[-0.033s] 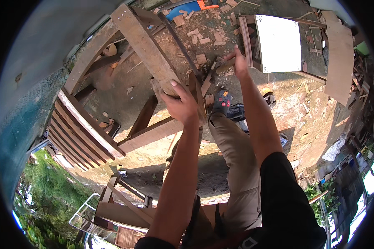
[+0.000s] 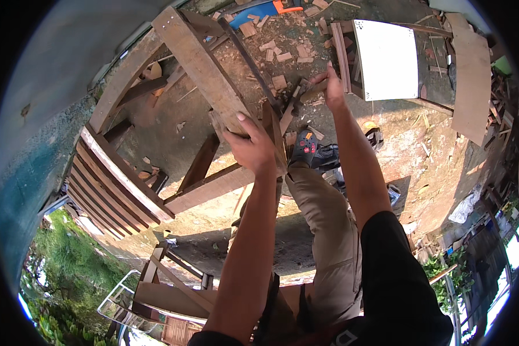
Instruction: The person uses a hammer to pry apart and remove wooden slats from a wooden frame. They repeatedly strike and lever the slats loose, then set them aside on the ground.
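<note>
My left hand (image 2: 251, 145) is closed round the near end of a thick wooden board (image 2: 202, 64), its thumb on the top face. The board slants away to the far left as part of a wooden frame. A small wood piece (image 2: 216, 122) shows beside the fingers. In my right hand (image 2: 333, 92) is a hammer (image 2: 312, 91), gripped by its wooden handle, with the dark head toward the board's joint. Just left of that head a dark metal bar (image 2: 249, 59) leans across the frame. My fingers partly hide the hammer's handle.
Slats (image 2: 106, 190) line the frame's left side. Wood offcuts (image 2: 279, 82) litter the floor by a blue handsaw (image 2: 259, 12) with an orange handle. At right stands a white panel (image 2: 387, 60) near a brown sheet (image 2: 470, 81). My shoe (image 2: 305, 149) is close below the hammer.
My right leg and shoe have shifted slightly to the left. Both hands keep their grip in almost the same place.
</note>
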The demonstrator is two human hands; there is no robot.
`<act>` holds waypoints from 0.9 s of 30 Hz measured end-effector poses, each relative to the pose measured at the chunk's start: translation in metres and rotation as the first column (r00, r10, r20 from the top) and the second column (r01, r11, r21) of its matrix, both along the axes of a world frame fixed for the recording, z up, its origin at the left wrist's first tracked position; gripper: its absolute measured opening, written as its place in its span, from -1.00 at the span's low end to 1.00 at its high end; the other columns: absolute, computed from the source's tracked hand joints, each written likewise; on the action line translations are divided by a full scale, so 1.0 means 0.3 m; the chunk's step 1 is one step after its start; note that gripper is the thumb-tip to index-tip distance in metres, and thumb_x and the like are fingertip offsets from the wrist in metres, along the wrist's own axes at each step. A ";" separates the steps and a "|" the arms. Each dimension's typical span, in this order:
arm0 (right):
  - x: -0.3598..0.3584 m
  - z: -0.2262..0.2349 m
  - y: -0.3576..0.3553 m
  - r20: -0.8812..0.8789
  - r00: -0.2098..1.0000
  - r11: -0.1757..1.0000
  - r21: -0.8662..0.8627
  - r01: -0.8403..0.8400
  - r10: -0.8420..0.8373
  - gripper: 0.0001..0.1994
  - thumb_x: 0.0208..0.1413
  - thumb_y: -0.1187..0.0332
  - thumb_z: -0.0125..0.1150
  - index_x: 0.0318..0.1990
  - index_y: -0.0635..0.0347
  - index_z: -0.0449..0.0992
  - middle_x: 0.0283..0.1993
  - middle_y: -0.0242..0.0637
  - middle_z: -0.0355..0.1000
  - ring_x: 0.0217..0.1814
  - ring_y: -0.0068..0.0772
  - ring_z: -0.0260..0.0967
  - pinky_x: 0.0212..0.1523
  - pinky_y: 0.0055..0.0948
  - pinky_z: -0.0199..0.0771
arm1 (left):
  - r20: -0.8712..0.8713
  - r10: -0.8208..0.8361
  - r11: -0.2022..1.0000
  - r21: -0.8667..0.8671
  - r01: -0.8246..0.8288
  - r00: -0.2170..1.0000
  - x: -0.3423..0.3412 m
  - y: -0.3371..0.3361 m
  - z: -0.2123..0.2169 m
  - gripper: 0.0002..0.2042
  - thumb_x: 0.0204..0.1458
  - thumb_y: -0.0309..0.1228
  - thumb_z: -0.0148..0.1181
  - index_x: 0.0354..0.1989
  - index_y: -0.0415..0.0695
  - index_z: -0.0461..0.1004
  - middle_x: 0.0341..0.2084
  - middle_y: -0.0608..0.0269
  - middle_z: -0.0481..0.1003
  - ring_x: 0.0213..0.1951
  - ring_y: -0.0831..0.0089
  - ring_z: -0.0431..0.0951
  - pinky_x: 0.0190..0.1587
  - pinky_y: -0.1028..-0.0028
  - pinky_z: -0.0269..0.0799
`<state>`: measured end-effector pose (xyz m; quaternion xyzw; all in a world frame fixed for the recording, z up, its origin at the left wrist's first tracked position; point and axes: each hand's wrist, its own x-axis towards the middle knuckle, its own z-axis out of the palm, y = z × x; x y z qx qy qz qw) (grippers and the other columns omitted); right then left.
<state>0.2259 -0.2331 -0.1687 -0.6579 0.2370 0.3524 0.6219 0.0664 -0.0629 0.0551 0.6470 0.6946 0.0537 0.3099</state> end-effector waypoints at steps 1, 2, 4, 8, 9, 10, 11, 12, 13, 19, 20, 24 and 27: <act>-0.001 0.004 0.006 0.020 1.000 0.999 0.033 0.016 -0.017 -0.36 0.40 -0.15 -0.05 -0.48 0.28 0.55 -0.44 -0.13 0.55 -0.25 -0.24 0.49 0.02 -0.32 0.41 | -0.005 0.000 1.000 -0.030 0.000 1.000 -0.001 -0.001 0.013 -0.29 0.28 0.22 -0.06 -0.08 -0.41 0.38 -0.27 -0.38 0.56 -0.14 -0.36 0.55 -0.13 -0.09 0.40; -0.013 0.003 0.000 0.034 0.999 0.997 0.067 0.034 -0.037 -0.35 0.39 -0.15 -0.04 -0.49 0.30 0.55 -0.46 -0.16 0.55 -0.28 -0.27 0.49 0.00 -0.33 0.40 | -0.017 -0.003 0.998 -0.060 0.002 1.000 -0.003 -0.002 0.029 -0.27 0.28 0.24 -0.10 -0.11 -0.42 0.38 -0.26 -0.36 0.55 -0.13 -0.35 0.55 -0.11 -0.10 0.38; -0.035 -0.004 0.001 0.026 0.995 0.989 0.113 0.093 -0.096 -0.35 0.37 -0.14 0.00 -0.51 0.32 0.54 -0.50 -0.20 0.53 -0.32 -0.30 0.46 -0.03 -0.34 0.39 | 0.006 -0.024 0.999 -0.023 0.024 1.000 -0.019 -0.004 0.013 -0.26 0.29 0.24 -0.12 -0.11 -0.42 0.39 -0.25 -0.38 0.55 -0.12 -0.36 0.54 -0.11 -0.12 0.38; -0.046 -0.029 0.046 0.034 0.997 0.996 -0.068 0.065 -0.062 -0.42 0.31 -0.10 0.11 -0.54 0.27 0.52 -0.55 -0.24 0.47 -0.37 -0.31 0.43 -0.10 -0.32 0.38 | -0.020 -0.047 0.995 0.091 0.048 0.999 -0.013 -0.002 -0.035 -0.27 0.29 0.25 -0.14 -0.12 -0.40 0.40 -0.26 -0.38 0.56 -0.14 -0.37 0.55 -0.11 -0.16 0.37; -0.015 -0.027 0.069 0.063 0.998 0.986 -0.166 0.020 -0.010 -0.44 0.29 -0.09 0.14 -0.55 0.26 0.52 -0.55 -0.24 0.46 -0.37 -0.31 0.43 -0.11 -0.31 0.38 | -0.024 -0.044 0.996 0.073 0.046 0.999 -0.005 0.001 -0.031 -0.29 0.30 0.22 -0.13 -0.12 -0.39 0.38 -0.30 -0.38 0.56 -0.17 -0.38 0.55 -0.14 -0.14 0.37; -0.020 -0.027 0.071 0.078 0.996 0.977 -0.211 -0.019 0.036 -0.50 0.25 -0.03 0.18 -0.55 0.24 0.53 -0.55 -0.23 0.46 -0.38 -0.31 0.44 -0.15 -0.27 0.39 | -0.027 -0.043 0.997 0.055 0.044 0.999 0.000 0.003 -0.025 -0.31 0.31 0.20 -0.11 -0.12 -0.39 0.37 -0.33 -0.37 0.56 -0.21 -0.38 0.55 -0.18 -0.13 0.37; -0.027 -0.041 0.071 0.086 0.996 0.977 -0.214 0.024 -0.006 -0.51 0.24 -0.02 0.18 -0.54 0.25 0.54 -0.54 -0.23 0.47 -0.38 -0.30 0.45 -0.16 -0.26 0.40 | -0.040 -0.049 0.998 0.035 0.050 0.998 -0.008 0.000 -0.018 -0.33 0.32 0.18 -0.09 -0.12 -0.39 0.36 -0.37 -0.36 0.56 -0.24 -0.39 0.55 -0.22 -0.11 0.37; -0.022 -0.058 0.076 0.093 0.994 0.974 -0.216 0.069 -0.049 -0.52 0.23 -0.01 0.19 -0.53 0.26 0.54 -0.54 -0.22 0.47 -0.38 -0.30 0.46 -0.16 -0.26 0.41 | 0.025 -0.066 0.996 0.062 0.065 0.997 -0.005 -0.007 -0.023 -0.32 0.32 0.19 -0.11 -0.14 -0.41 0.35 -0.36 -0.40 0.55 -0.23 -0.42 0.54 -0.21 -0.13 0.37; -0.025 -0.071 0.070 0.100 0.990 0.969 -0.218 0.115 -0.095 -0.53 0.22 0.00 0.20 -0.52 0.27 0.55 -0.53 -0.22 0.48 -0.37 -0.30 0.47 -0.17 -0.25 0.42 | 0.015 -0.079 0.995 0.068 0.078 0.997 -0.006 -0.010 -0.022 -0.32 0.32 0.19 -0.11 -0.14 -0.41 0.35 -0.36 -0.40 0.55 -0.22 -0.42 0.54 -0.20 -0.13 0.37; -0.029 -0.038 0.068 0.099 0.988 0.972 -0.189 0.137 -0.120 -0.55 0.18 0.03 0.22 -0.46 0.34 0.59 -0.49 -0.20 0.52 -0.34 -0.26 0.50 -0.14 -0.25 0.44 | 0.017 -0.101 0.993 0.059 0.099 0.995 -0.028 0.003 -0.040 -0.31 0.33 0.19 -0.12 -0.12 -0.41 0.33 -0.33 -0.41 0.55 -0.18 -0.42 0.54 -0.17 -0.16 0.38; -0.031 -0.039 0.066 0.094 0.987 0.970 -0.197 0.144 -0.127 -0.59 0.22 0.08 0.23 -0.46 0.30 0.54 -0.50 -0.25 0.46 -0.37 -0.32 0.44 -0.19 -0.28 0.42 | 0.034 -0.120 0.992 0.055 0.118 0.992 -0.030 0.000 -0.034 -0.31 0.32 0.19 -0.12 -0.11 -0.41 0.33 -0.32 -0.42 0.55 -0.17 -0.42 0.54 -0.17 -0.16 0.38; -0.022 -0.016 0.074 0.092 0.987 0.966 -0.214 0.148 -0.131 -0.65 0.30 0.16 0.24 -0.46 0.23 0.46 -0.50 -0.34 0.36 -0.43 -0.42 0.31 -0.28 -0.35 0.36 | 0.035 -0.132 0.990 0.061 0.130 0.991 -0.029 -0.001 -0.033 -0.31 0.32 0.20 -0.13 -0.08 -0.41 0.32 -0.27 -0.46 0.54 -0.15 -0.42 0.54 -0.15 -0.17 0.38; -0.028 0.001 0.075 0.119 0.986 0.971 -0.192 0.141 -0.119 -0.64 0.30 0.15 0.23 -0.45 0.23 0.47 -0.49 -0.33 0.38 -0.41 -0.42 0.33 -0.26 -0.35 0.36 | 0.031 -0.149 0.985 0.095 0.146 0.988 -0.034 0.000 -0.046 -0.30 0.32 0.21 -0.13 -0.08 -0.42 0.32 -0.25 -0.47 0.53 -0.12 -0.42 0.54 -0.13 -0.17 0.40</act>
